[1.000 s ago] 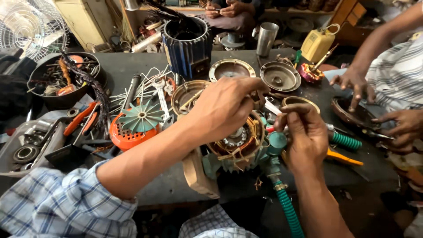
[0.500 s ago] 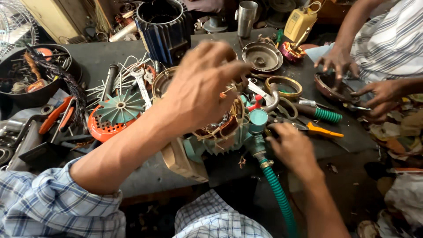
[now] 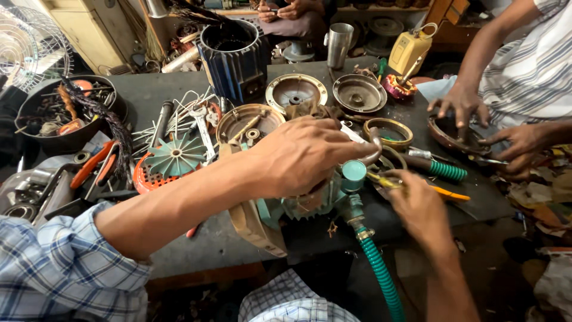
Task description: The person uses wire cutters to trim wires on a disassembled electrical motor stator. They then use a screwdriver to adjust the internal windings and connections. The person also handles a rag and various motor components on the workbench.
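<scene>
Our left hand [image 3: 304, 158] lies over the teal pump motor [image 3: 310, 200] at the counter's [image 3: 226, 238] near edge, fingers curled down around its top. Our right hand [image 3: 417, 206], just beside the green hose [image 3: 381, 274], pinches yellow-handled pliers [image 3: 411, 186] in closed fingers.

– Our left hand [image 3: 307, 156] covers most of the teal pump body [image 3: 310, 203]; we can't tell what its fingers grip.

– The yellow-handled tool [image 3: 444, 192] is blurred where our right hand [image 3: 420, 209] meets it, and the green hose [image 3: 381, 277] runs off the near edge.

– Far left, the fan guard [image 3: 27, 45] is cut off.
</scene>
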